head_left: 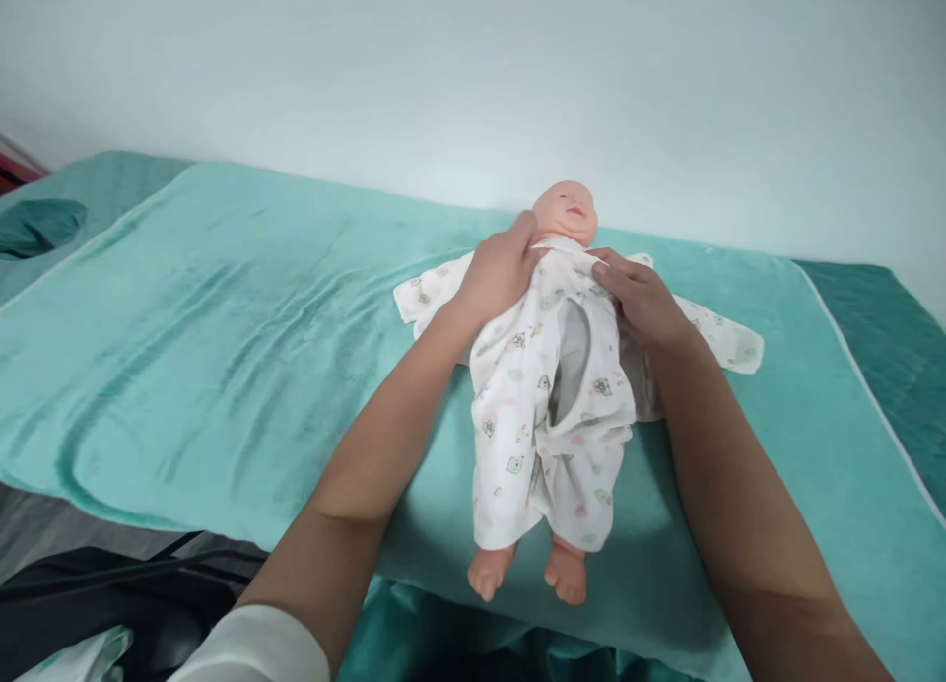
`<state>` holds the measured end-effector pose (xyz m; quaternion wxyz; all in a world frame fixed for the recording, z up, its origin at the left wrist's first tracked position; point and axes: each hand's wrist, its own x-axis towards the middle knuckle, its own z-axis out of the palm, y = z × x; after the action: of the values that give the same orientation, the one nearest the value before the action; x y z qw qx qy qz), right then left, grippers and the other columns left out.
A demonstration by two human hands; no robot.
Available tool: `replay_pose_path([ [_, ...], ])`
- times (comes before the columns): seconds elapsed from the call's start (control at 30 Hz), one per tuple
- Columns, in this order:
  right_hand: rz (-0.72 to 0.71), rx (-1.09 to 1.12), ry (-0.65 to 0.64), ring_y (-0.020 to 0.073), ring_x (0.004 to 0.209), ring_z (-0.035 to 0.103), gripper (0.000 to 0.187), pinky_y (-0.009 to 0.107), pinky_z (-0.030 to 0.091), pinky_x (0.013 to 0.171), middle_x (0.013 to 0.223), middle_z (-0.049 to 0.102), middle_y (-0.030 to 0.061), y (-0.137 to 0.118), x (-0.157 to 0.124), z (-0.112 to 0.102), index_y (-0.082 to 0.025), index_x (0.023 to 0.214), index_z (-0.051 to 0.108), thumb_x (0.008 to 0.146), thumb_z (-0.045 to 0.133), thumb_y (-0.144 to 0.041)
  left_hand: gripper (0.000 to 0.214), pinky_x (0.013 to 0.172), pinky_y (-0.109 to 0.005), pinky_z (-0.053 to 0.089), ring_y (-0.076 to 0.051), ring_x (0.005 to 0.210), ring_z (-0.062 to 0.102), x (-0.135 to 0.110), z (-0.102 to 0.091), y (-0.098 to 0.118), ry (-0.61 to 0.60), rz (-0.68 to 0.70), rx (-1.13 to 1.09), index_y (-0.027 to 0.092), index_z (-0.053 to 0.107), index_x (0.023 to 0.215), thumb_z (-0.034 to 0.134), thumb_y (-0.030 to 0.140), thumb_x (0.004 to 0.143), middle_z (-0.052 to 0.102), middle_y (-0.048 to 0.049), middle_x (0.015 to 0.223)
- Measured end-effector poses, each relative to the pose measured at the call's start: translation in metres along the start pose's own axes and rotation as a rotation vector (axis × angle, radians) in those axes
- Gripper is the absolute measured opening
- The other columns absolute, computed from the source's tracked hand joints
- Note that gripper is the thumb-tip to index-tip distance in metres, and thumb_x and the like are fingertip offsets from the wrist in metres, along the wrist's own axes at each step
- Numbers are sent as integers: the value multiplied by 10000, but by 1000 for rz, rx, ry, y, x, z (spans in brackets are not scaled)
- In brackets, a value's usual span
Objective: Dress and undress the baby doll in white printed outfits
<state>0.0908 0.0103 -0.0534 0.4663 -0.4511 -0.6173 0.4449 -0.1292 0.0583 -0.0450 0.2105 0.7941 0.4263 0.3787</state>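
Observation:
A baby doll lies on its back, head towards the wall and bare feet towards me. White printed baby pants cover its legs and reach up to its chest, with an oval opening at the crotch. My left hand grips the waistband on the left, its thumb by the doll's neck. On the other side my right hand pinches the waistband between thumb and fingers. Beneath the doll a matching baby shirt is spread, its sleeves stretched out to both sides.
A turquoise plush cover lies wrinkled over the bed, with darker green bedding at the right end. A white wall rises behind. At the lower left are a black object and some printed cloth.

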Motion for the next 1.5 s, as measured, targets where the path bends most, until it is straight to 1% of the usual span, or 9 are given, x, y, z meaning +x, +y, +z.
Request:
replay_pose_path([
  [0.17,97,169,193,180,752,528,263,307,456,674,771,583,4,13,4,-1,-227,712,624,771,762,-442,193,699,-285,399,-132,640,476,6,6,-18,68,-153,-333,232,449,823,612,254,924,414,50,644],
  [0.37,121,163,279,114,569,267,450,275,250,519,615,297,-38,12,4,1,-218,587,405,775,757,-425,76,661,-251,395,-111,653,501,3,6,-10,22,-328,-539,209,553,833,594,216,896,540,34,703],
  [0.6,-23,-189,397,123,630,362,373,287,294,600,653,388,-31,14,3,9,-206,652,498,894,656,-442,162,701,-263,480,-136,763,604,3,0,-13,-19,-441,-711,189,676,938,532,259,912,679,-20,894],
  [0.87,-88,-399,386,149,703,464,320,304,380,684,714,523,-20,7,1,12,-215,738,583,929,587,-471,191,905,-316,512,-174,937,646,-6,-12,5,-189,-241,-494,205,720,1019,671,286,853,723,-34,1019],
  [1.0,-127,-503,352,174,761,509,310,324,414,749,763,572,-5,8,8,8,-226,752,583,944,560,-468,201,970,-328,484,-191,1043,635,-4,1,-5,35,-184,-392,208,673,1072,627,238,878,708,-40,1132],
  [1.1,-130,-557,315,188,770,517,301,334,414,768,762,583,3,11,19,3,-236,738,566,946,556,-453,135,940,-309,468,-183,1018,621,0,13,-20,246,-151,-311,224,615,1050,593,257,922,683,-33,1078],
  [1.17,-119,-581,291,192,753,507,301,336,408,750,743,580,5,13,25,1,-241,735,559,948,555,-454,85,902,-300,459,-171,969,610,1,17,-28,307,-143,-286,232,581,1019,571,243,935,665,-25,1029],
  [1.4,-181,-723,365,202,773,506,273,369,431,780,808,571,33,17,27,4,-242,736,494,946,567,-400,88,813,-315,452,-158,787,550,2,16,-34,217,-201,-245,225,604,885,566,146,870,636,-2,844],
  [1.5,-204,-743,355,204,811,523,229,382,453,816,898,581,44,18,24,4,-241,772,506,939,568,-386,123,905,-343,465,-180,899,576,2,14,-32,216,-200,-204,224,652,864,564,138,871,663,-26,921],
])
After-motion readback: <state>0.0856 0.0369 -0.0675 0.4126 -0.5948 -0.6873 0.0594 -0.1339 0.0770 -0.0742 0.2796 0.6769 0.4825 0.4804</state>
